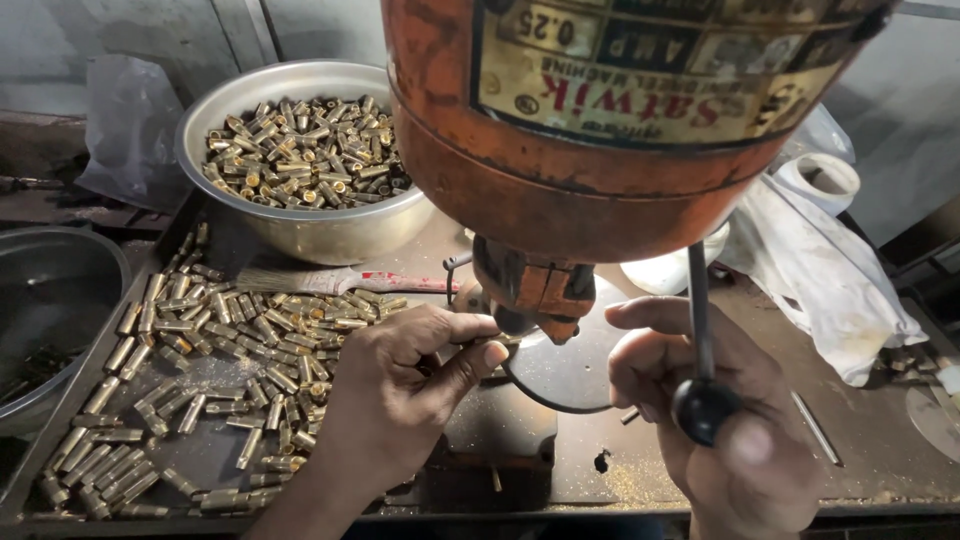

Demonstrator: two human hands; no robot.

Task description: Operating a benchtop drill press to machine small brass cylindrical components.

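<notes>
Left hand point(400, 385) grip pinched under drill chuck point(530, 295), right hand point(720, 420) closed on lever knob point(705, 410)

A grey wall point(300, 25) runs along the back, dull and scuffed, with a paler panel point(905, 130) to the right. Below it lies a dark metal workbench point(880, 450), dusted with fine golden filings and edged by a raised lip along the front. A crumpled clear plastic bag point(130, 125) leans against the wall at the far left — beside it, a worn, grimy ledge point(40, 140). Light is soft and even, from above, leaving the bench corners dim.
</notes>
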